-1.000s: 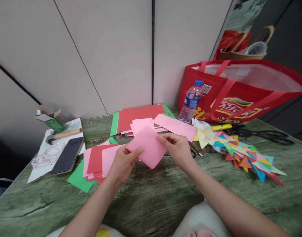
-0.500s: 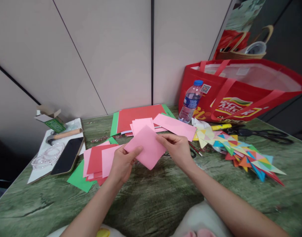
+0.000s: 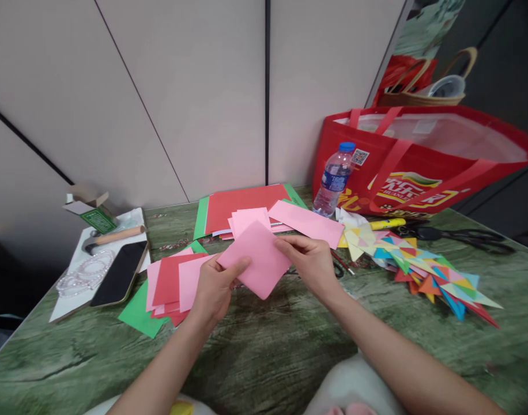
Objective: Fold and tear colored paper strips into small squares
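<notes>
Between my two hands a square of pink paper [image 3: 260, 262] is held up above the table, turned with a corner pointing toward me. My left hand [image 3: 218, 282] pinches its left corner, thumb on top. At the right corner, my right hand [image 3: 309, 262] grips it between thumb and fingers. Behind it lie more pink sheets [image 3: 249, 218] and a long pink strip [image 3: 307, 222]. To the left, red paper pieces [image 3: 171, 279] and pink ones overlap on a green sheet [image 3: 140, 314]. Part of a pair of scissors [image 3: 339, 268] shows behind my right hand.
A water bottle [image 3: 333, 181] stands before a red shopping bag [image 3: 419, 161]. Colourful folded paper pieces [image 3: 428, 265] and black scissors [image 3: 454, 233] lie right. On the left are a phone [image 3: 119, 274], a hammer [image 3: 117, 236], clear beads [image 3: 86, 274] and an opened box [image 3: 91, 210].
Both hands keep the same hold on the pink square. Only a very slight shift of the whole view is visible.
</notes>
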{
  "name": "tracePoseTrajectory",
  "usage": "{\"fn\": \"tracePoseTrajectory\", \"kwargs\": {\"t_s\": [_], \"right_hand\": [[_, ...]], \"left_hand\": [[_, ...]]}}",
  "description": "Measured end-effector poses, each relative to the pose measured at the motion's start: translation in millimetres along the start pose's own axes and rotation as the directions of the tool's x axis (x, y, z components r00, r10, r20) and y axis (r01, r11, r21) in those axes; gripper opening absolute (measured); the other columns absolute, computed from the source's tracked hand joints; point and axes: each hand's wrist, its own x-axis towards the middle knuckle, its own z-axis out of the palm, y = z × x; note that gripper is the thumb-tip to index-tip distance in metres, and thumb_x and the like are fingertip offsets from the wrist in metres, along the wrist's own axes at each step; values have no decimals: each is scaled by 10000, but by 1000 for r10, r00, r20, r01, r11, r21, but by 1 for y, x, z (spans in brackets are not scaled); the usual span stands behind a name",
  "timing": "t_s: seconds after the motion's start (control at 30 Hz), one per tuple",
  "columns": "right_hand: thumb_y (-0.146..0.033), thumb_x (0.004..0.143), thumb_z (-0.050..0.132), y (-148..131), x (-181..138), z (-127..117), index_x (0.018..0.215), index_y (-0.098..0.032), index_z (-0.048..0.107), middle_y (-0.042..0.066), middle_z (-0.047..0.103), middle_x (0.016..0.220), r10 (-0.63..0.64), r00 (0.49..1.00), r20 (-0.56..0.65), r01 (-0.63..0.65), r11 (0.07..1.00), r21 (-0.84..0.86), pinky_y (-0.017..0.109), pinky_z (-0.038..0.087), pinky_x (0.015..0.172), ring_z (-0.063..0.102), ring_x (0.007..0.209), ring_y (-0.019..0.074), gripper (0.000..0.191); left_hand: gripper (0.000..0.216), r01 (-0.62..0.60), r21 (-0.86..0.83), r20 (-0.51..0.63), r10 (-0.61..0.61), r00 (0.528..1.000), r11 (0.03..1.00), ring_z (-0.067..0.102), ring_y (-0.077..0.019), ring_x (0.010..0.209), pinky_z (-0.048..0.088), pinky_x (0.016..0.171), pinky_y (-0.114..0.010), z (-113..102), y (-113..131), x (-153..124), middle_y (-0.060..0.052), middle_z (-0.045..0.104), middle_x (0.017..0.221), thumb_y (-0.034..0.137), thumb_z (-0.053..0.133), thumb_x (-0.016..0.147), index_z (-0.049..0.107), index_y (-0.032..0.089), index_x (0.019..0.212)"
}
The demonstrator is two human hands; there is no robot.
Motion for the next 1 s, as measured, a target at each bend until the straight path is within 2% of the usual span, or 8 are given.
{"fn": "tracePoseTrajectory", "kwargs": {"t_s": [0.17, 0.37, 0.5, 0.63, 0.77, 1.0], "right_hand": [[-335, 697, 633, 2, 1, -1, 725, -167, 707, 24, 670, 662, -15, 999, 35, 16, 999, -30, 264, 404, 511, 540, 568, 143, 185], [-340, 697, 627, 8, 5, -2, 685, -156, 679, 21, 633, 627, -20, 993, 120, 24, 999, -40, 256, 395, 517, 520, 555, 131, 191], [-342, 691, 633, 7, 6, -3, 667, -163, 672, 17, 635, 618, -55, 982, 182, 75, 991, -107, 252, 388, 505, 517, 547, 130, 185], [-338, 705, 621, 6, 5, -4, 675, -161, 678, 22, 646, 623, -92, 991, 94, 103, 986, -128, 260, 398, 518, 525, 551, 135, 188], [-335, 696, 632, 8, 6, -5, 683, -168, 684, 21, 656, 637, -92, 994, 54, 97, 990, -102, 263, 407, 525, 534, 559, 136, 175], [-325, 665, 660, 11, 9, -5, 682, -167, 684, 21, 654, 640, -28, 998, 51, 29, 999, -13, 264, 402, 529, 526, 552, 127, 161]], "left_hand": [[267, -35, 44, -28, 36, 999, 998, 527, -95, 574, 419, 501, -201, 0, -1, 0, -14, 631, 670, 213, 762, 565, 646, 99, 776], [233, -200, 218, -79, 222, 972, 955, 570, -125, 617, 462, 579, -230, -6, 0, 2, -10, 659, 669, 239, 760, 558, 670, 121, 738], [256, -175, 158, -94, 191, 977, 972, 593, -128, 644, 480, 601, -231, -7, 4, 4, -29, 695, 747, 233, 762, 558, 680, 132, 779], [245, -137, 56, -6, 138, 990, 989, 606, -124, 697, 482, 648, -223, -5, 7, 4, -39, 707, 788, 246, 734, 612, 686, 145, 830], [230, -97, 95, 82, 89, 993, 991, 613, -134, 683, 483, 633, -228, -4, 8, 3, -52, 710, 772, 247, 728, 621, 698, 135, 820], [148, -111, 59, 30, 109, 994, 992, 577, -107, 547, 474, 521, -215, -6, 6, 4, -35, 693, 647, 230, 749, 573, 696, 129, 666]]}}
